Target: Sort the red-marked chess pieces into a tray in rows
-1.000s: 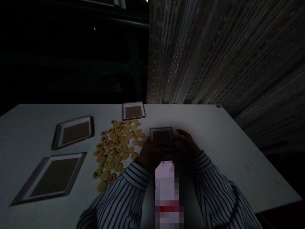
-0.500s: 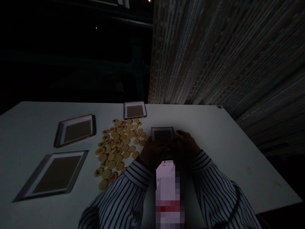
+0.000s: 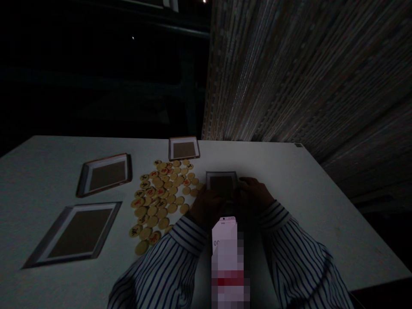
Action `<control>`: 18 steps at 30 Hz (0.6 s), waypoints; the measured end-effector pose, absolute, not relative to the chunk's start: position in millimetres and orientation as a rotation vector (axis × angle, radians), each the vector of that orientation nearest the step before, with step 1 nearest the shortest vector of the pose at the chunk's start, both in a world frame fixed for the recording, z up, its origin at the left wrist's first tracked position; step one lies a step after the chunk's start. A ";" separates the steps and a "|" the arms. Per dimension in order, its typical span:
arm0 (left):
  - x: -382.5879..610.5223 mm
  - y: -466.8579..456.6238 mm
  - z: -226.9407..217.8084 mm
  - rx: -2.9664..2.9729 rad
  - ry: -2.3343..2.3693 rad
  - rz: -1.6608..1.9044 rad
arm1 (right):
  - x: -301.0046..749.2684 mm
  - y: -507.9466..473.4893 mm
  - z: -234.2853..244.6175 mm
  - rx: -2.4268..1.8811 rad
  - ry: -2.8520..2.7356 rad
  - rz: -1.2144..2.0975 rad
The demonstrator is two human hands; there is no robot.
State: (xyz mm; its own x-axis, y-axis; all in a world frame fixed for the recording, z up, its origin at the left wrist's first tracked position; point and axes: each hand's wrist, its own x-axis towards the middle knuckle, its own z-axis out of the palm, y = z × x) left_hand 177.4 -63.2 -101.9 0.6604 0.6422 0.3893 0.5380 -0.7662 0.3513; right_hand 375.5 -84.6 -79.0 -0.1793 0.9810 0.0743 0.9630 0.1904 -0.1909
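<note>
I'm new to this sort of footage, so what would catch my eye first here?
Probably the bright phone, glowing at bottom centre between striped sleeves. To its upper left, many round pieces, some marked in red or black, spread over the white table. Just beyond the phone, the left hand and right hand are at a small, shadowed tray.

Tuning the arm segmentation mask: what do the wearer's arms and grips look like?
Long, loose sleeves: left sleeve and right sleeve match, pale with dark blue stripes running lengthwise. On the left cuff and right cuff the stripes run round the wrist. Left grip and right grip: ungloved; too dark to tell about rings.
</note>
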 end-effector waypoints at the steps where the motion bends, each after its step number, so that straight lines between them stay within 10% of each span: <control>1: 177.4 -63.0 -101.2 2.676 0.956 0.739 | 376.4 -84.7 -79.1 -1.874 -2.278 0.147; 18: 179.5 -63.7 -99.2 2.681 0.984 0.729 | 377.0 -80.3 -81.1 -1.858 -2.253 0.236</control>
State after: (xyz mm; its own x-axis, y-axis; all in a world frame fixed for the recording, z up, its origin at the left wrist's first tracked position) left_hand 179.5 -63.7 -99.2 0.6581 0.6492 0.3815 0.5536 -0.7606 0.3392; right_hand 377.0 -80.3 -81.1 -0.1823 0.9814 0.0605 0.9475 0.1918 -0.2559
